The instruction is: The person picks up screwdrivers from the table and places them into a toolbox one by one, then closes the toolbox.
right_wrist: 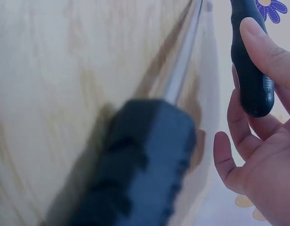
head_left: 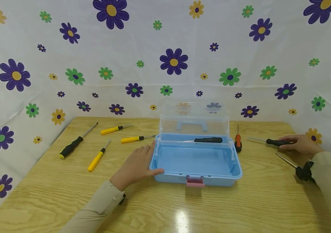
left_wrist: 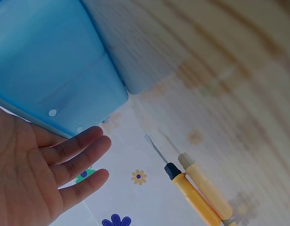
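Note:
A light-blue toolbox (head_left: 196, 179) with a clear lid (head_left: 194, 116) stands open at the table's middle. My left hand (head_left: 136, 166) rests against its left side, fingers fairly straight along the wall and thumb over the front rim; the left wrist view shows the extended fingers (left_wrist: 79, 146) beside the blue wall. Along the toolbox's back lies a black-handled screwdriver (head_left: 209, 140). To the right, my right hand (head_left: 303, 145) pinches another black screwdriver (head_left: 277, 142) by its handle, thumb on top, shaft pointing left.
Near my right forearm lies a thick black-handled screwdriver (head_left: 302, 173), large in the right wrist view. A red-and-black screwdriver (head_left: 238, 142) sits beside the toolbox's right side. On the left lie several yellow screwdrivers (head_left: 97, 160) and a long black one (head_left: 71, 147). Flowered cloth (head_left: 142, 42) hangs behind.

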Demonstrator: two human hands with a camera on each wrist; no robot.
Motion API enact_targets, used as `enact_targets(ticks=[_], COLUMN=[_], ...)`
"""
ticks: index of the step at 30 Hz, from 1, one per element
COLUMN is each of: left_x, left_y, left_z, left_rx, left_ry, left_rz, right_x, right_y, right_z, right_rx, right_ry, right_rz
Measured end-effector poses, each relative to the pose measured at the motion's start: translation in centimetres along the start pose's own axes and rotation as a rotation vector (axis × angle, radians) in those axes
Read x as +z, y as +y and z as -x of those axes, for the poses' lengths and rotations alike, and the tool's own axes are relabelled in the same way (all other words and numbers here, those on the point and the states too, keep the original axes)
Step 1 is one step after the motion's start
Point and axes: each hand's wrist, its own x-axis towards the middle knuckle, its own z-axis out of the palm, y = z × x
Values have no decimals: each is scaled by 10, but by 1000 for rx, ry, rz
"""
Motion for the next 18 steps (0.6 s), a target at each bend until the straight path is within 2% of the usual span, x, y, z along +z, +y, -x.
enact_targets(ticks=[6, 12, 18], left_x=[2, 2, 1], left_y=[-2, -1, 0], left_z=[-1, -1, -1], left_rx=[17, 19, 5], left_ry=[24, 27, 16], left_rz=[3, -2, -18], right_x=[-3, -7, -15], right_y=[-1, -5, -11], right_z=[6, 9, 11], right_rx=[35, -20, -38], right_ry=[-4, 41, 61], right_rz=[-46, -94, -137])
